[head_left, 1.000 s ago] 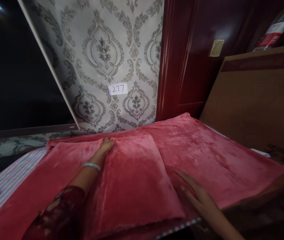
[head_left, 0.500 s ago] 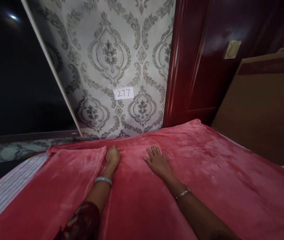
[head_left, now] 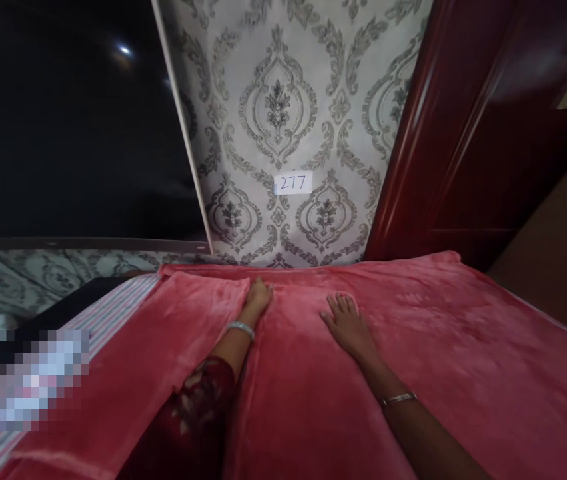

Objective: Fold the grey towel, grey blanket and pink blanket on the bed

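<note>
A person's left hand (head_left: pixel 258 295) and right hand (head_left: pixel 346 323) rest open and flat, gripping nothing, on a plush red fleece blanket (head_left: pixel 438 347), already spread, one fold (head_left: pixel 183 347) remaining at left.

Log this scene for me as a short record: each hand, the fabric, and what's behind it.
left hand: lies on the red blanket, fingers at the edge of a fold
right hand: flat on the blanket, fingers spread
wrists: a bangle on each
under blanket: striped sheet shows at left
behind: patterned wallpaper with a label reading 277; dark red door at right
</note>
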`<state>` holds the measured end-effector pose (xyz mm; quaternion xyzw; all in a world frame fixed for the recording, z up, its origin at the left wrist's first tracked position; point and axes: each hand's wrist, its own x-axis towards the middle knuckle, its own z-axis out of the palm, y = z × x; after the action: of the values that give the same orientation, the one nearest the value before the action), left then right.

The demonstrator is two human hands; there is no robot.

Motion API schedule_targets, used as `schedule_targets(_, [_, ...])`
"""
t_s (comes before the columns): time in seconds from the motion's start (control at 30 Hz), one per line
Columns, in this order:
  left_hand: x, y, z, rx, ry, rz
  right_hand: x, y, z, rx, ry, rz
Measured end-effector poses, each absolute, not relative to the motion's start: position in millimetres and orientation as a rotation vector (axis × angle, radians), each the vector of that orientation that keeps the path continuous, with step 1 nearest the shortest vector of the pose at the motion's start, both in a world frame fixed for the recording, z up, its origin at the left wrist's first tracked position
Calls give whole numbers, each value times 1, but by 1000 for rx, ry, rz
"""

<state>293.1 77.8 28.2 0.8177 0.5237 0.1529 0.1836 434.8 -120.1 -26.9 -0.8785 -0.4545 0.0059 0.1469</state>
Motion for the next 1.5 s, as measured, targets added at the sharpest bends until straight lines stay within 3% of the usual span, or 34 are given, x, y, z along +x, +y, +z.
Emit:
schedule_targets(0.17, [257,24,40,2528,1106,414,432,-122,-23,-2541,-1306,3])
schedule_targets(0.33, [190,-44,3,2768,561,197,433,-122,-25,-2546,-1301,0])
schedule_targets(0.47, [170,-56,-15,2814,520,170,434,-120,-23,-2544,-1283,46])
schedule_targets(0.73, [149,-60,14,2778,484,-19,443,-177,-19,-2439,-1150,212])
schedule_targets(0.93, [86,-103,8,2696,268,3,412,-258,-32,-1877,-978,344])
schedule_targets(1.1, [55,-82,29,2522,465,283,386,-282,-34,-1731,-672,543])
schedule_targets(1.23, [4,-13,51,2399,1138,697,376,-282,-24,-1600,-583,719])
schedule_targets(1.37, [-56,42,58,2087,1692,671,371,-281,-17,-1513,-562,845])
schedule_targets(1.5, [-89,60,57,1724,1762,695,374,-275,-17,-1487,-508,1044])
